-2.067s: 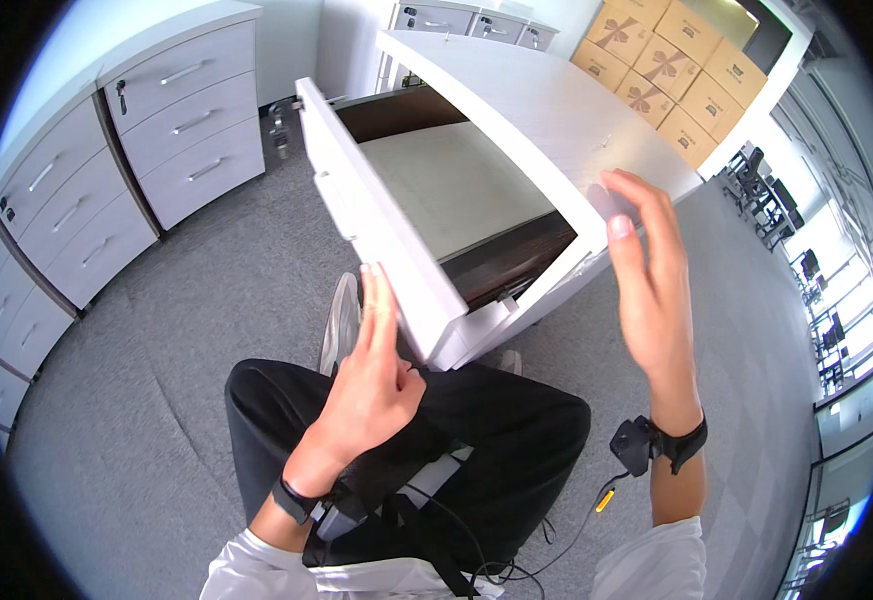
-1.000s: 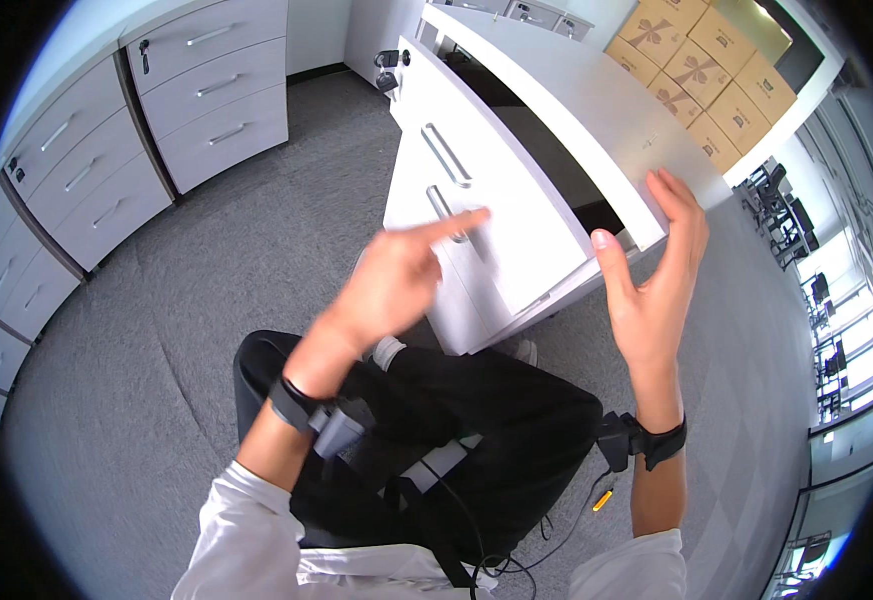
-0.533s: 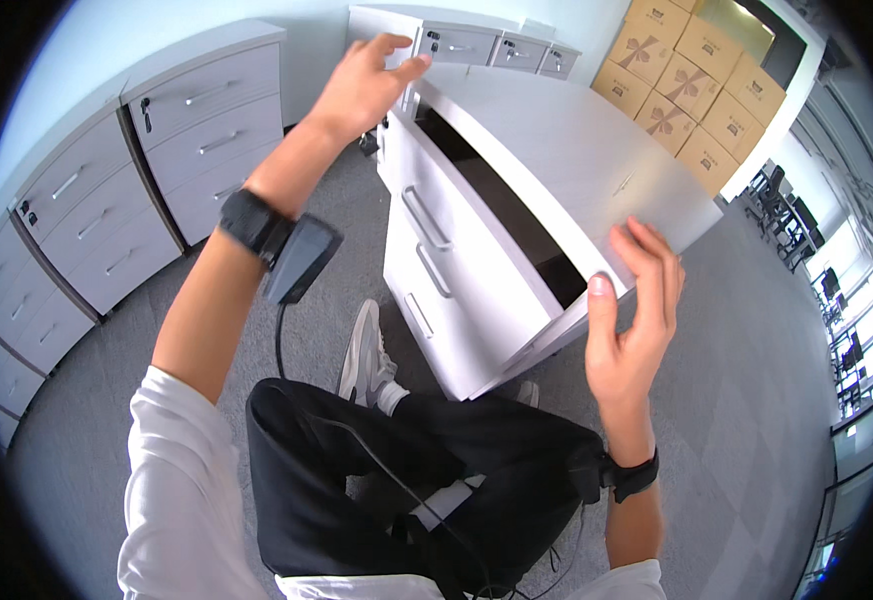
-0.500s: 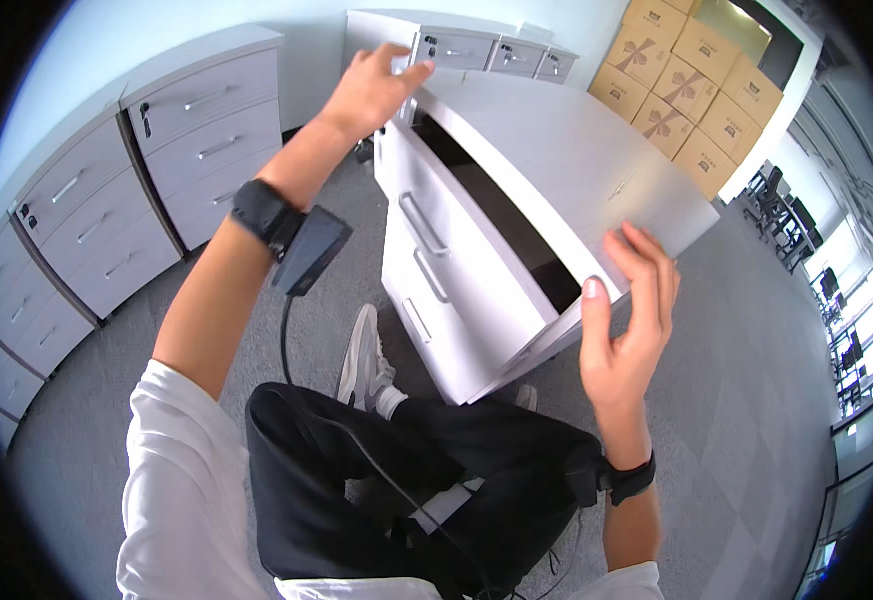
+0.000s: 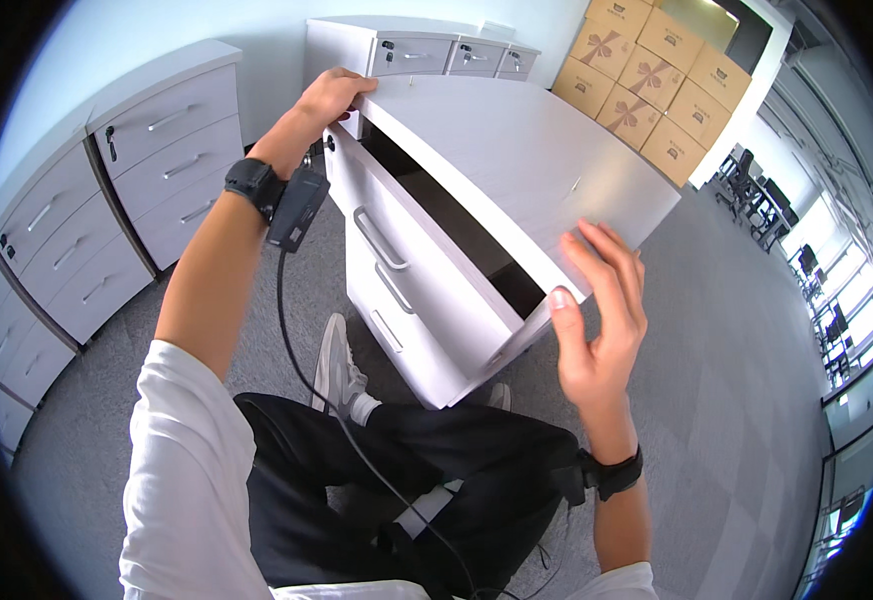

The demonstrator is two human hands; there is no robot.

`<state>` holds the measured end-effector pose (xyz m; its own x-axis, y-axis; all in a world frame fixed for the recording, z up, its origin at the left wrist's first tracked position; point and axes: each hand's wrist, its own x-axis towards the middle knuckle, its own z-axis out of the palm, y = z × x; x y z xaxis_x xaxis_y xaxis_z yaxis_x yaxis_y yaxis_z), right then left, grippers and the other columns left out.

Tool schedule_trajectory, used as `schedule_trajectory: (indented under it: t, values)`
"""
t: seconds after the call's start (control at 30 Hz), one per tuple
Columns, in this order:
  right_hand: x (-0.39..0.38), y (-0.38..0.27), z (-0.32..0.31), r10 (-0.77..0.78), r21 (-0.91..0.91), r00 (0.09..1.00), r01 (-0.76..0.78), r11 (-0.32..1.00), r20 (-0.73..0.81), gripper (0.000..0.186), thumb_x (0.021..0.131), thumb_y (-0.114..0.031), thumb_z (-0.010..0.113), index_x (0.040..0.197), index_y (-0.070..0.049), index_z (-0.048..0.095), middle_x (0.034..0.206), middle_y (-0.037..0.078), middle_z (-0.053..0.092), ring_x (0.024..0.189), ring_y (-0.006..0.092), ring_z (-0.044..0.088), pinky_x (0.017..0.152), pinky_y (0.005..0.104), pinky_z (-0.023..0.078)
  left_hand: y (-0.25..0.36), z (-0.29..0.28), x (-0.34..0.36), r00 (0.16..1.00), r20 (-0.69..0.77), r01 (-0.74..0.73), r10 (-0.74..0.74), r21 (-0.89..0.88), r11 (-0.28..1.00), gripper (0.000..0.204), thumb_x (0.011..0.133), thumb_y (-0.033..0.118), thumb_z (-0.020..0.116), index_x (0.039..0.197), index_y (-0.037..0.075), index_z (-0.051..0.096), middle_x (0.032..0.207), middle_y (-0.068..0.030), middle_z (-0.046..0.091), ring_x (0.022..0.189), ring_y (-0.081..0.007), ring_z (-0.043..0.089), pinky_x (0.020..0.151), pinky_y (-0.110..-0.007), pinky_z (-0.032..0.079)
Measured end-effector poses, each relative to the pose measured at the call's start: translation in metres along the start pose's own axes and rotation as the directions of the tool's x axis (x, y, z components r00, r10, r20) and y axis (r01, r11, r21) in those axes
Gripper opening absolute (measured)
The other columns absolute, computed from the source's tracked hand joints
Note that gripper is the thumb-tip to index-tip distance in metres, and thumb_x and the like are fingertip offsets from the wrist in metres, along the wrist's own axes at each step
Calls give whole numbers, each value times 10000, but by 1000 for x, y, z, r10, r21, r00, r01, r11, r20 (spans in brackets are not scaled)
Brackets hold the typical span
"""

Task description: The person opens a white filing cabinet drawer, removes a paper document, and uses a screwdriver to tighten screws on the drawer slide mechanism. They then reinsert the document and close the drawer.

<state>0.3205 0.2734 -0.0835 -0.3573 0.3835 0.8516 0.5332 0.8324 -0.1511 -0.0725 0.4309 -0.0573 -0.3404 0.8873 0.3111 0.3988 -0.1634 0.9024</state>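
Note:
In front of me stands a light grey drawer cabinet, turned at an angle, its top drawer pulled partly out. A dark gap shows the drawer's inside, whose contents I cannot make out. My left hand is at the far left corner of the cabinet top, its fingers bent over the edge. At the near right corner is my right hand, fingers spread over the top and thumb by the front edge. Two lower drawers with bar handles are closed.
More grey drawer cabinets line the wall at left, some with keys in their locks. Another row stands behind. Stacked cardboard boxes are at the back right, with office chairs farther off. A cable hangs from my left wrist.
The cabinet and the room sit farther left in the view. My left hand has lowered onto the corner and its fingers have drawn together. My right hand keeps by the near corner.

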Motion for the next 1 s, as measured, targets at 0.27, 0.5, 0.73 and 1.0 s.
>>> schedule_trajectory:
  t: [0.27,0.5,0.73,1.0]
  values:
    - [-9,69,-47,-12,188,995,-8,982,101,434,971,-325,518,1243,-22,669,1353,177,588,1354,347,458,1139,490,316,19,1,-62,998,-36,-52,54,51,997,523,867,438,670,1152,13,561,1038,-114,609,954,-215,573,830,-362,472]
    - [-4,121,-70,90,207,975,-133,969,204,446,995,-337,524,1300,-35,642,1430,164,544,1452,341,343,1193,481,228,31,18,-97,988,-127,-85,90,50,995,578,852,412,676,1178,-39,520,996,-155,610,932,-223,593,808,-334,473]
    - [7,166,-64,182,267,953,-246,932,243,382,1020,-268,516,1333,-80,628,1495,150,477,1456,299,337,1195,433,220,32,38,-102,973,-194,-115,125,59,992,331,881,264,598,1186,140,629,967,-176,665,840,-232,633,821,-323,497]
    - [24,220,-55,291,67,919,-319,945,265,402,1019,-348,535,1365,-157,608,1486,171,486,1450,341,341,1194,444,228,29,55,-125,843,-257,-302,472,500,812,310,949,281,470,1124,151,690,884,-223,668,882,-391,578,910,-468,467]
